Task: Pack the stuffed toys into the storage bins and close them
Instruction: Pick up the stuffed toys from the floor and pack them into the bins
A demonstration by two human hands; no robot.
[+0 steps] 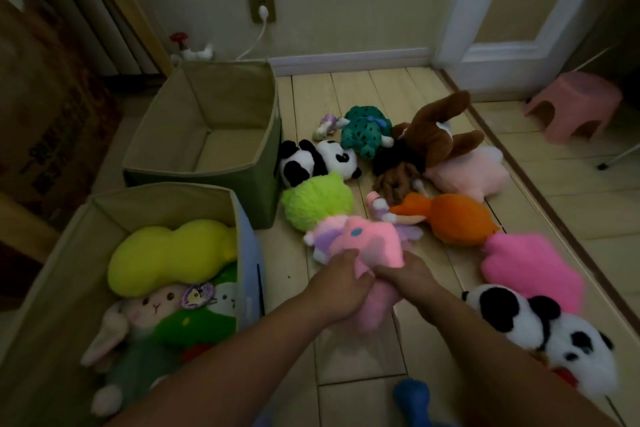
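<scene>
My left hand (337, 282) and my right hand (407, 279) both grip a pink plush toy (375, 246) lying on the floor in the middle of the view. To the left stands a blue fabric bin (251, 274), open, holding a yellow plush (166, 256), a rabbit toy (152, 305) and a green toy (195, 326). Behind it an olive-green bin (270, 135) stands open with nothing visible inside. Loose toys lie around the pink one: a lime-green plush (317, 203), a panda (318, 159), an orange plush (457, 218) and a brown rabbit (438, 132).
Another panda (554, 333) and a bright pink plush (530, 263) lie at the right by a floor strip. A pink stool (575, 107) stands at the far right. A wall socket with a white cable (262, 10) is behind the bins. A blue object (412, 399) lies near the bottom edge.
</scene>
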